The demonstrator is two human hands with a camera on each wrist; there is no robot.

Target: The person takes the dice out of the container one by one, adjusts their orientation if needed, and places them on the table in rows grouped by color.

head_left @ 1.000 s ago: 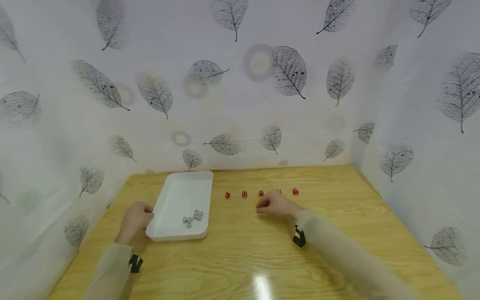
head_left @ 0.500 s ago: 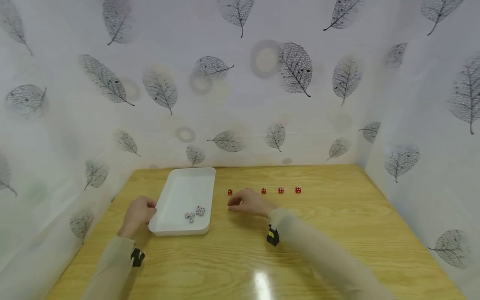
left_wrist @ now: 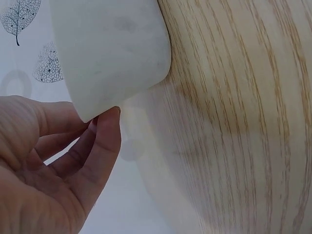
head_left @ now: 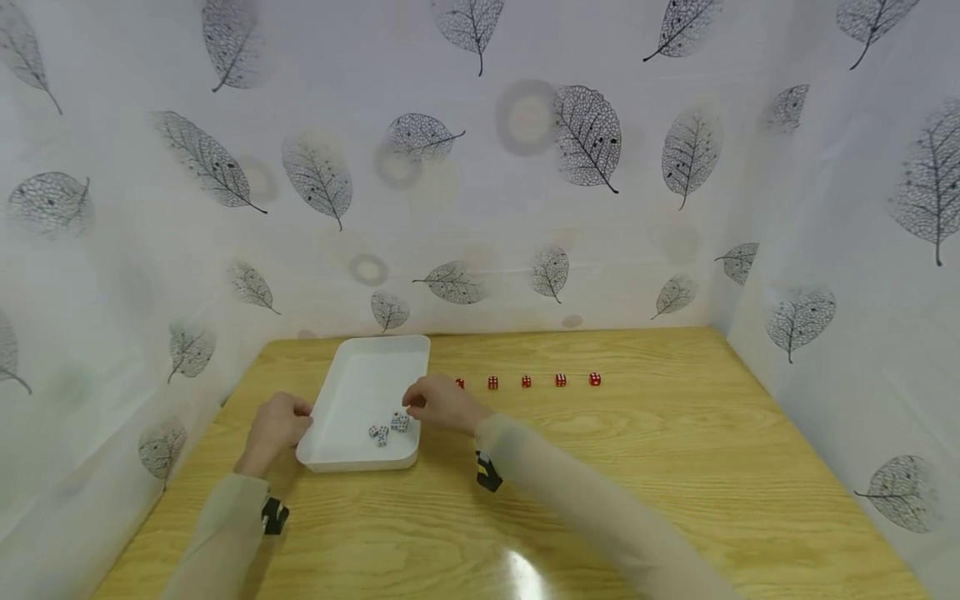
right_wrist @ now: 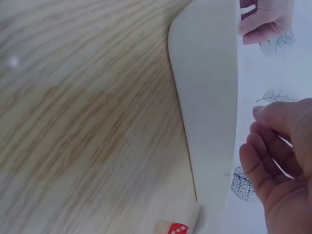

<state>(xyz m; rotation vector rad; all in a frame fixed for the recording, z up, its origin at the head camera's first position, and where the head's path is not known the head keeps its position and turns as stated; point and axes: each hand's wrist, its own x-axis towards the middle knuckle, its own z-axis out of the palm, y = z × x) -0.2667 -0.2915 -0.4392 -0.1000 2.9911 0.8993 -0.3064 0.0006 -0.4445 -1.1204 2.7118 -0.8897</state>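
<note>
A shallow white plastic tray [head_left: 367, 375] rests on the wooden table, with several white dice [head_left: 382, 435] lying in its near right part. At the tray's left side my left hand [head_left: 273, 429] pinches the rim; in the left wrist view, the thumb and fingers [left_wrist: 105, 141] meet at the tray's edge. My right hand [head_left: 446, 404] hovers by the tray's right rim, close to the white dice. Its fingers [right_wrist: 261, 170] are loosely bent with nothing visible between them. Behind it runs a row of several red dice [head_left: 527, 382], the leftmost partly covered by the hand.
The wooden table [head_left: 600, 483] extends right of the tray and towards me. Pale leaf-printed sheeting [head_left: 480, 208] encloses the back and both sides. One red die [right_wrist: 178, 228] shows at the bottom of the right wrist view.
My right hand has swept left along the row of red dice to the tray's right rim. My left hand keeps its place on the tray. The head view has shifted slightly.
</note>
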